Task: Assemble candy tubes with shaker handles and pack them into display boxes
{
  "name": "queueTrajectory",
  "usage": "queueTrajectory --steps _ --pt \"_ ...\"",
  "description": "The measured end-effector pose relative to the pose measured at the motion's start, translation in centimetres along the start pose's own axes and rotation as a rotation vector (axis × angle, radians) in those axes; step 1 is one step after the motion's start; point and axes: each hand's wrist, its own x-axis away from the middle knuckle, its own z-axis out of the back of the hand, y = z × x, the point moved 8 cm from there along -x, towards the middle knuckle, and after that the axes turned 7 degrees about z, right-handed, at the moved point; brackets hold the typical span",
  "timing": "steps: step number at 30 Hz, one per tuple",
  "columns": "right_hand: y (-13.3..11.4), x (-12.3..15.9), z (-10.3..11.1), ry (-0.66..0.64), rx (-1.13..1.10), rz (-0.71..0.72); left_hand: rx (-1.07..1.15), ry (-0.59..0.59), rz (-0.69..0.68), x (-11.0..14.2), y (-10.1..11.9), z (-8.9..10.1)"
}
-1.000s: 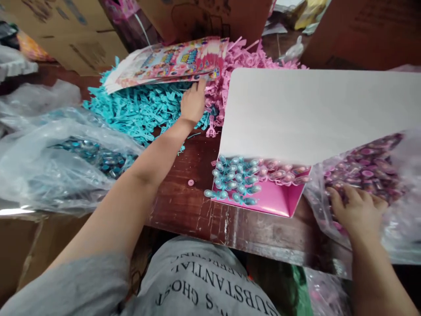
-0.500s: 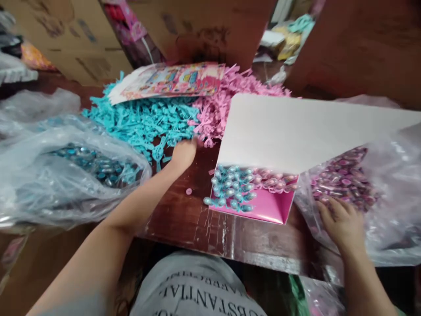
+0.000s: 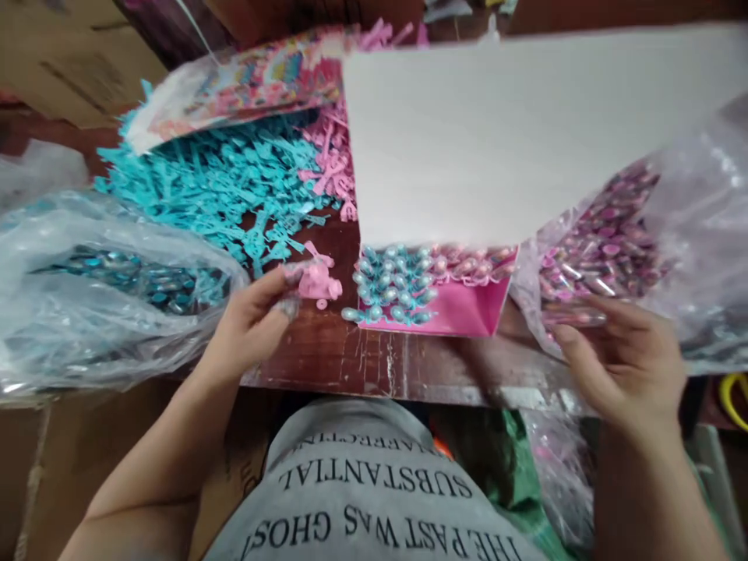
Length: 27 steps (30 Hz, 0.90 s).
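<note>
Between the fingertips of my left hand [image 3: 260,315] is a pink plastic figure-shaped piece [image 3: 317,282], held above the table. My right hand [image 3: 628,362] pinches a small clear tube with pink ends [image 3: 576,317] at the edge of a plastic bag [image 3: 695,226] of similar pink tubes [image 3: 608,241]. Between my hands stands a box with a pink inside [image 3: 467,308] and a raised white lid [image 3: 496,140]. Rows of blue pieces [image 3: 389,280] fill its left side, and pink ones [image 3: 473,263] lie along the back.
Turquoise plastic pieces [image 3: 216,175] are heaped at the back left, beside pink ones [image 3: 333,160]. Printed sheets [image 3: 251,82] lie over the heap. A plastic bag [image 3: 35,312] at left holds blue tubes [image 3: 146,276]. A cardboard box [image 3: 75,62] stands behind.
My left hand has come back from the heaps with a pink figure-shaped piece. My right hand has drawn a pink tube towards the near edge of its bag. The view has tilted down.
</note>
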Motion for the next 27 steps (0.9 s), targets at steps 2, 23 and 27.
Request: queueTrajectory --steps 2,23,27 --pt "-4.6 0.9 -3.0 -0.182 -0.397 0.109 0.124 -0.197 -0.033 2.7 2.3 -3.9" --pt "-7.4 3.3 -5.0 -0.58 -0.348 0.394 0.393 -0.538 0.13 4.0 4.3 -19.1" --pt "-8.0 3.3 -4.5 -0.647 -0.271 0.514 0.369 -0.522 0.085 3.8 4.9 -19.1"
